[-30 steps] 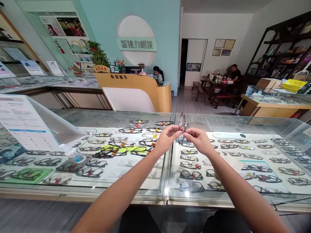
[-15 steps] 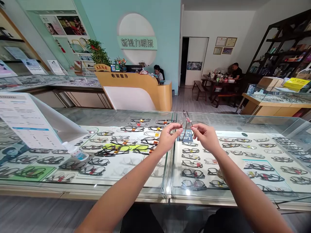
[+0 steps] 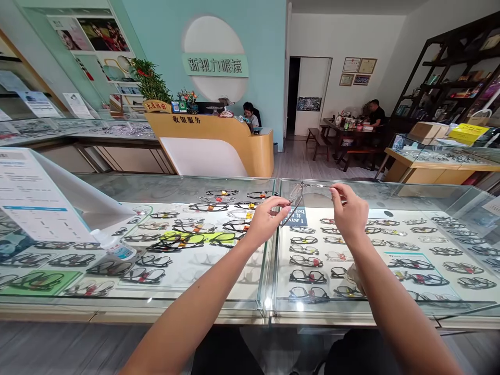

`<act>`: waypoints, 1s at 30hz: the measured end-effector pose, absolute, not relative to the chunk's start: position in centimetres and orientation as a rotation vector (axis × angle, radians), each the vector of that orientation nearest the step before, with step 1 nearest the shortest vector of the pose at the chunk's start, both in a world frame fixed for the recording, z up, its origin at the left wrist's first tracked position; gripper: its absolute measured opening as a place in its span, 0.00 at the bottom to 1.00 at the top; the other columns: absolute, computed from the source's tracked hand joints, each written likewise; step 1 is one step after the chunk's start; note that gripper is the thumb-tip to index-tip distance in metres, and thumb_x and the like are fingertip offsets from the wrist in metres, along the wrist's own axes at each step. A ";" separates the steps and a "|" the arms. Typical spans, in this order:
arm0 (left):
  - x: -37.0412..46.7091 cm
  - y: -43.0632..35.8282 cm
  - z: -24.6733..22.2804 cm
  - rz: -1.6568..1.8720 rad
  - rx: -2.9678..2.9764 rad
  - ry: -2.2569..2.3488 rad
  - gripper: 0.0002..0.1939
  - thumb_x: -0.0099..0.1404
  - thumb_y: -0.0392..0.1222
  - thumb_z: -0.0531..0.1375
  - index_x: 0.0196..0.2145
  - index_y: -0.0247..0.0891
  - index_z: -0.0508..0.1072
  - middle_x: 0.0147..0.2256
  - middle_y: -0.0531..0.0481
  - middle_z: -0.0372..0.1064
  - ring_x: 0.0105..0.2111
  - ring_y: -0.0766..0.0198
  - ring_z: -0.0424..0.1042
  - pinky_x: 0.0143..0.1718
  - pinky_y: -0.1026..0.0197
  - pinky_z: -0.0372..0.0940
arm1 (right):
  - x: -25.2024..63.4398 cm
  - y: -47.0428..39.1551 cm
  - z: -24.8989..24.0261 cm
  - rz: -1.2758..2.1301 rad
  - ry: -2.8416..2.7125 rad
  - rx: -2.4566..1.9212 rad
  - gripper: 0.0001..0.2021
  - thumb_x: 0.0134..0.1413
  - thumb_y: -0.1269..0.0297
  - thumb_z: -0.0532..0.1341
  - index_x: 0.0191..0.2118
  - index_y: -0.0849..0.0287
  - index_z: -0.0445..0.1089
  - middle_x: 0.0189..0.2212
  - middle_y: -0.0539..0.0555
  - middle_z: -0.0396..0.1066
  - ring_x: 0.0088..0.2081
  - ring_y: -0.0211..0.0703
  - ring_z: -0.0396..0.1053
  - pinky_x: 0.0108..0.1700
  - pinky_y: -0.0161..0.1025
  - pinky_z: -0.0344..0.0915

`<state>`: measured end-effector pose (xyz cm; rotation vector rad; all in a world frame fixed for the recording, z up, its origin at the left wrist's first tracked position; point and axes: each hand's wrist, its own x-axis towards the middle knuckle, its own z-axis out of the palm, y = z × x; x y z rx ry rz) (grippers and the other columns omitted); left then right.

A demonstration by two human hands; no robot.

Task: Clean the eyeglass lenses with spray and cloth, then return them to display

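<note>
A thin-framed pair of glasses is held up above the glass display case, between my two hands. My left hand pinches the frame near its lens side, fingers pressed together. My right hand grips the tip of one temple arm, which stretches out sideways to the right. The other temple slants down beside my left fingers. Under the glass lie rows of glasses, many with small coloured tags.
On the case at the left stand a folded white sign and a white bottle. A crumpled cloth lies by my right forearm. Beyond are a wooden counter with a seated person, and another person at a table.
My right hand has moved right, away from my left, swinging one temple of the glasses outward. My left hand keeps its hold. The view has shifted slightly.
</note>
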<state>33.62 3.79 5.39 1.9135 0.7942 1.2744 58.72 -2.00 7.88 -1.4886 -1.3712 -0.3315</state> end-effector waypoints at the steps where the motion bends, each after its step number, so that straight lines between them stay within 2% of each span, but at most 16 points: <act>1: 33.6 3.8 5.4 1.266 1.916 0.785 0.13 0.71 0.53 0.67 0.45 0.42 0.83 0.48 0.44 0.78 0.50 0.56 0.76 0.40 0.61 0.73 | 58.8 -2.0 8.0 -0.376 -1.365 -1.479 0.18 0.77 0.48 0.56 0.47 0.54 0.78 0.39 0.55 0.85 0.36 0.49 0.83 0.38 0.42 0.68; 3: 33.6 3.9 5.3 1.257 1.898 0.769 0.13 0.71 0.53 0.67 0.45 0.41 0.83 0.48 0.43 0.77 0.50 0.56 0.76 0.40 0.62 0.73 | 58.7 -2.0 8.2 -0.410 -1.366 -1.445 0.18 0.77 0.49 0.56 0.47 0.54 0.78 0.41 0.55 0.86 0.36 0.47 0.83 0.37 0.41 0.69; 5: 33.7 4.0 5.1 1.261 1.854 0.760 0.14 0.70 0.53 0.68 0.45 0.41 0.82 0.48 0.43 0.77 0.50 0.56 0.76 0.39 0.62 0.73 | 58.2 -2.1 8.2 -0.369 -1.373 -1.380 0.16 0.76 0.50 0.56 0.50 0.53 0.76 0.44 0.55 0.86 0.36 0.46 0.82 0.36 0.41 0.71; 8: 33.9 3.8 4.8 1.274 1.766 0.757 0.16 0.68 0.55 0.69 0.45 0.40 0.81 0.49 0.42 0.76 0.50 0.56 0.77 0.38 0.64 0.73 | 56.7 -2.3 7.6 -0.231 -1.355 -1.233 0.16 0.72 0.52 0.61 0.58 0.53 0.68 0.46 0.55 0.84 0.34 0.44 0.81 0.35 0.41 0.73; 12: 34.4 3.0 5.0 1.247 1.774 0.730 0.16 0.68 0.54 0.70 0.44 0.40 0.81 0.49 0.43 0.75 0.49 0.57 0.77 0.35 0.65 0.72 | 54.7 -2.7 6.7 0.037 -1.439 -1.188 0.17 0.66 0.50 0.67 0.51 0.52 0.66 0.40 0.51 0.80 0.33 0.42 0.78 0.35 0.42 0.73; 17: 34.8 2.1 5.4 1.234 1.828 0.725 0.13 0.68 0.52 0.70 0.42 0.40 0.81 0.48 0.43 0.74 0.49 0.58 0.76 0.35 0.66 0.73 | 53.9 -2.8 6.6 0.201 -1.461 -1.310 0.14 0.65 0.53 0.65 0.50 0.53 0.67 0.40 0.52 0.79 0.33 0.44 0.76 0.37 0.44 0.72; 19: 34.8 2.1 5.3 1.275 1.819 0.745 0.13 0.68 0.52 0.69 0.43 0.41 0.81 0.48 0.43 0.74 0.50 0.57 0.76 0.34 0.66 0.72 | 53.9 -2.7 6.7 0.218 -1.419 -1.341 0.15 0.63 0.55 0.64 0.52 0.53 0.66 0.43 0.54 0.79 0.35 0.45 0.77 0.37 0.45 0.71; 24: 34.8 2.3 5.2 1.273 1.826 0.751 0.13 0.68 0.53 0.69 0.42 0.41 0.81 0.49 0.42 0.74 0.49 0.56 0.76 0.33 0.66 0.72 | 54.0 -2.4 6.4 0.206 -1.401 -1.360 0.23 0.60 0.62 0.62 0.60 0.54 0.62 0.58 0.62 0.74 0.44 0.50 0.77 0.40 0.47 0.73; 28: 34.6 2.6 5.1 1.296 1.822 0.750 0.14 0.68 0.54 0.69 0.43 0.41 0.81 0.48 0.43 0.74 0.49 0.56 0.77 0.32 0.66 0.70 | 54.4 -2.0 5.9 0.144 -1.466 -1.347 0.30 0.59 0.69 0.58 0.67 0.55 0.60 0.61 0.63 0.71 0.46 0.51 0.75 0.45 0.49 0.73; 30: 34.5 2.9 5.0 1.330 1.795 0.753 0.14 0.68 0.54 0.69 0.43 0.41 0.81 0.49 0.42 0.75 0.50 0.55 0.77 0.32 0.66 0.70 | 54.8 -1.8 5.8 0.074 -1.494 -1.375 0.29 0.57 0.70 0.57 0.65 0.56 0.65 0.62 0.65 0.69 0.52 0.54 0.73 0.52 0.53 0.72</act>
